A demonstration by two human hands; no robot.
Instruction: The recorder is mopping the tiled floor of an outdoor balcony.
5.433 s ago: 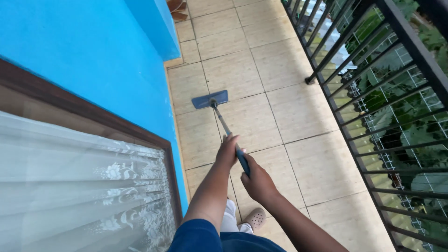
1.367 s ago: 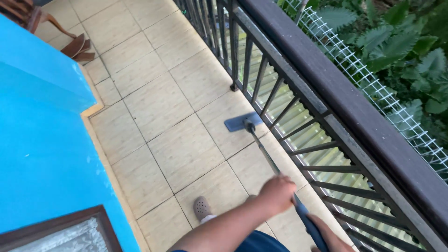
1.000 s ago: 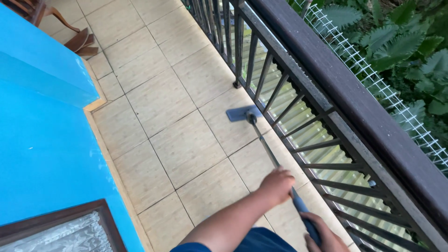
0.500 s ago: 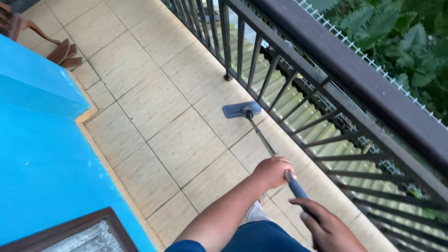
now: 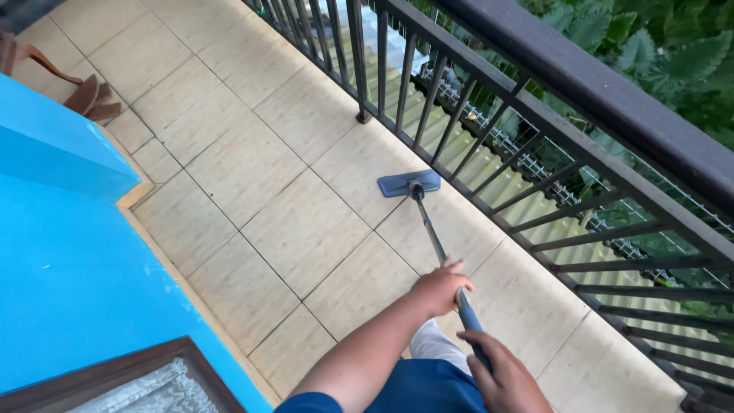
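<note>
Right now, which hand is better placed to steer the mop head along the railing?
Left, probably. The left hand grips the mop handle higher up, nearer the flat mop head by the railing. The right hand holds the lower end, close to the body, better for pushing.

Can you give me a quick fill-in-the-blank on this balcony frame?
1. Both hands grip the handle of a ____.
2. The left hand sits ____ up the handle than the right hand, nearer the mop head.
3. The mop head lies flat on the tiled floor beside the dark ____.

Missing words: mop; farther; railing
</note>
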